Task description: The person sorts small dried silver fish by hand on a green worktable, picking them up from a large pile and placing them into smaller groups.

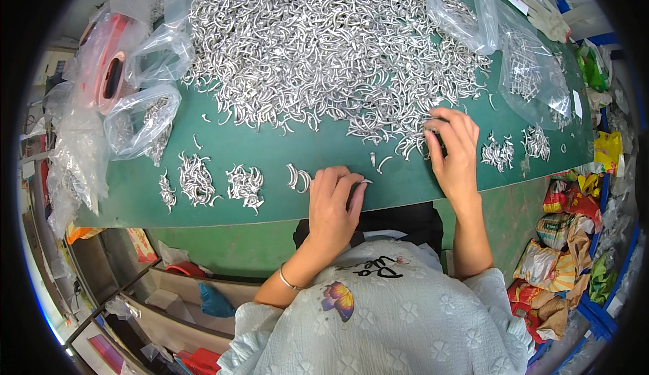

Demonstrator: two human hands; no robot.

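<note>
A large heap of small silvery curved metal pieces (pixel 318 43) covers the far half of the green table (pixel 270 145). My left hand (pixel 332 202) is low over the table near its front edge, fingers curled, with one curved metal piece (pixel 366 181) at its thumb and fingertips. Just left of it lie a few pieces (pixel 297 177) side by side. My right hand (pixel 456 148) reaches the heap's near right edge, thumb and fingers bent together among the pieces; what they grip is hidden. Between the hands, a couple of loose pieces (pixel 384 164) rest on the table.
Several small piles (pixel 196 180) of pieces sit at the left, and others (pixel 498 152) at the right. Clear plastic bags (pixel 142 121) with metal parts stand at both sides, beside a red and pink object (pixel 108 71). Colourful packages (pixel 551 260) fill a right-hand rack; gloves (pixel 546 18) lie far right.
</note>
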